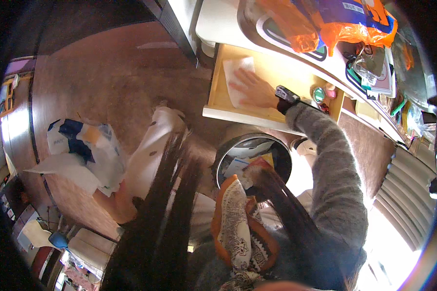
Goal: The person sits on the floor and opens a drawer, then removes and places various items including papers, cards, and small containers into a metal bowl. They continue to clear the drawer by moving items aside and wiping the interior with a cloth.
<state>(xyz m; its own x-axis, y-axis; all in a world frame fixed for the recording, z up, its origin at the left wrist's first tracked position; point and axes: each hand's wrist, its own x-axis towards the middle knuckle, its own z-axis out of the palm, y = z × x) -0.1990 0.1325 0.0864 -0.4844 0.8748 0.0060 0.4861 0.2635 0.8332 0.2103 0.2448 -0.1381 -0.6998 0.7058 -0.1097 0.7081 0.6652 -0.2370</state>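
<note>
My right hand (253, 90) lies flat with spread fingers on a white tissue or wipe (236, 67) inside a pulled-out wooden drawer (276, 72). A dark strap with a small box-like device (287, 94) sits on that wrist. Toward the drawer's right end are a small round green-faced item (318, 95) and a pink item (330, 94). My left hand (118, 203), off to the left, grips a soft plastic packet (91, 145) printed white, blue and orange. A white sheet (63, 169) hangs out beside this packet; its join to the packet is unclear.
Below the drawer stands a round black bin (218, 167) holding papers and wrappers. Orange-and-blue plastic bags (349, 25) and clutter lie on the white tabletop (218, 22). A scarf (235, 222) and long hair (160, 203) hang in front of me. A beige seat (91, 247) is at lower left.
</note>
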